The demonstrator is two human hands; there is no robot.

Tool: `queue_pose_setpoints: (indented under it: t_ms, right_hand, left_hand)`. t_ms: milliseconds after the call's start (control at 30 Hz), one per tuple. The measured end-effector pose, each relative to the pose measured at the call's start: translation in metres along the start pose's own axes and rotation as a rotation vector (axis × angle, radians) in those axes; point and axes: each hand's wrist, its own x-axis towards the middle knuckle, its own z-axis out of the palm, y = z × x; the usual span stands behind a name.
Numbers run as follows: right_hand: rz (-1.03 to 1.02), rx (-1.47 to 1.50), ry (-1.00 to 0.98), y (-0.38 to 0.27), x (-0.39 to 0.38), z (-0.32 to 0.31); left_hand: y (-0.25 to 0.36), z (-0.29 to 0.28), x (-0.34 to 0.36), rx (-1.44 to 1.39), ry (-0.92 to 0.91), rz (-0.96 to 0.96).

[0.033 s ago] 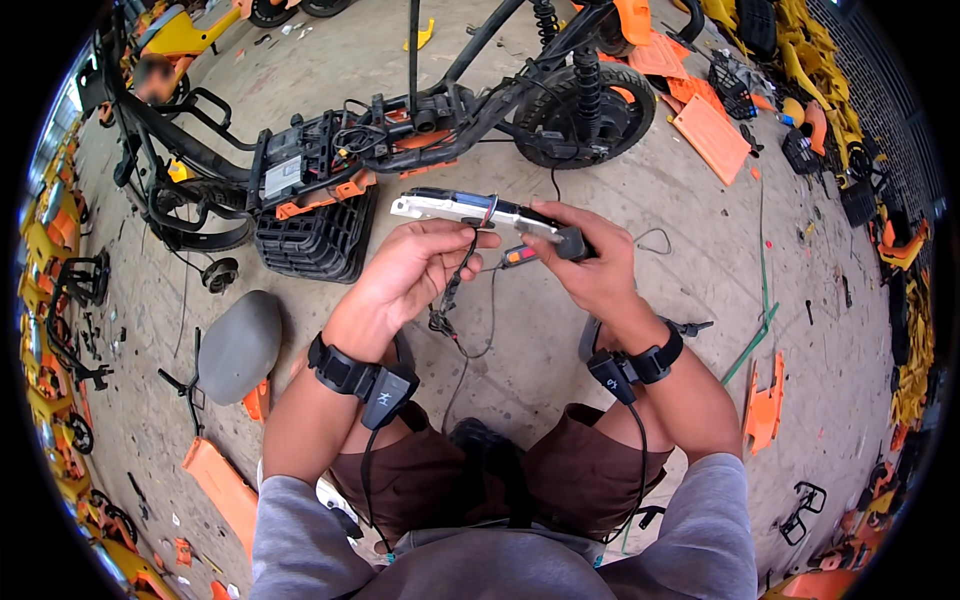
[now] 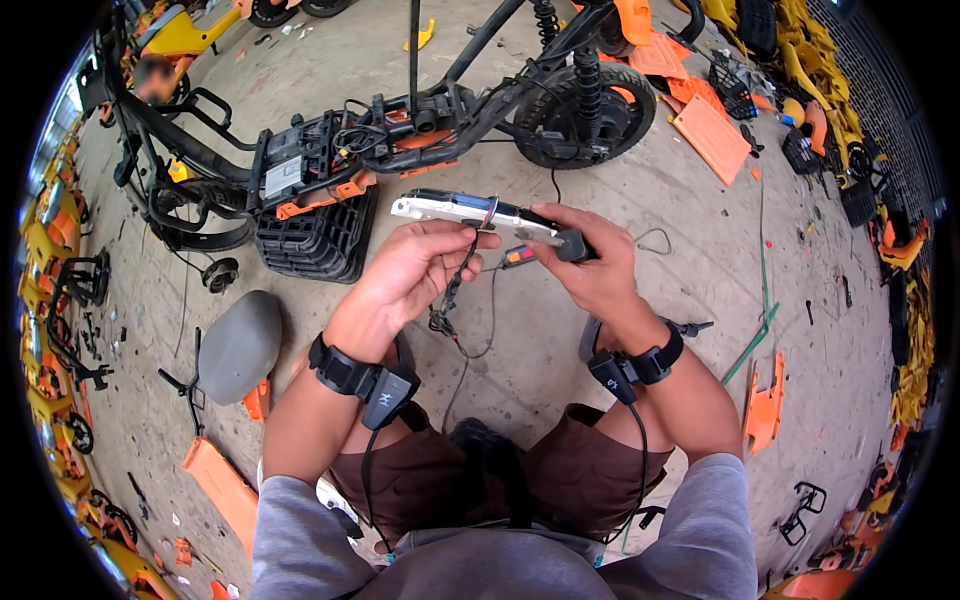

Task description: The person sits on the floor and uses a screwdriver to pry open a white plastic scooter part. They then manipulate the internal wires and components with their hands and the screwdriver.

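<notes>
A long, slim black-and-white housing (image 2: 432, 207), perhaps a light unit, is held up before me, nearly level and dipping to the right. My right hand (image 2: 598, 268) is closed round its right end, by a black block (image 2: 571, 245). Beneath its middle, my left hand (image 2: 392, 275) pinches a dark bundled cable (image 2: 452, 292) between thumb and fingers. Thin coloured wires (image 2: 491, 212) loop across the housing at that spot. The cable hangs down below my left fingers. Part of the housing is hidden behind my right fingers.
A stripped scooter frame (image 2: 440, 150) stands ahead, with a black basket (image 2: 315, 240) beside it. At left lies a grey seat (image 2: 240, 347). Orange panels (image 2: 712, 138) lie at far right. A small red-and-dark object (image 2: 519, 256) shows beyond my hands. Yellow parts line both sides.
</notes>
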Motion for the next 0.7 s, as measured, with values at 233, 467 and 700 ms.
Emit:
queue_pose_setpoints:
  t_ms: [233, 467, 700]
  right_hand:
    - [-0.201, -0.035, -0.003, 0.0, 0.007, 0.0]
    - [-0.279, -0.078, -0.016, -0.011, 0.006, -0.003]
    - [-0.315, -0.119, -0.01, -0.015, 0.004, -0.003]
  left_hand:
    - [-0.004, 0.002, 0.0, 0.047, 0.033, 0.062]
    - [-0.011, 0.005, 0.002, 0.127, 0.046, 0.261]
    - [-0.013, 0.009, 0.001, 0.163, 0.083, 0.34]
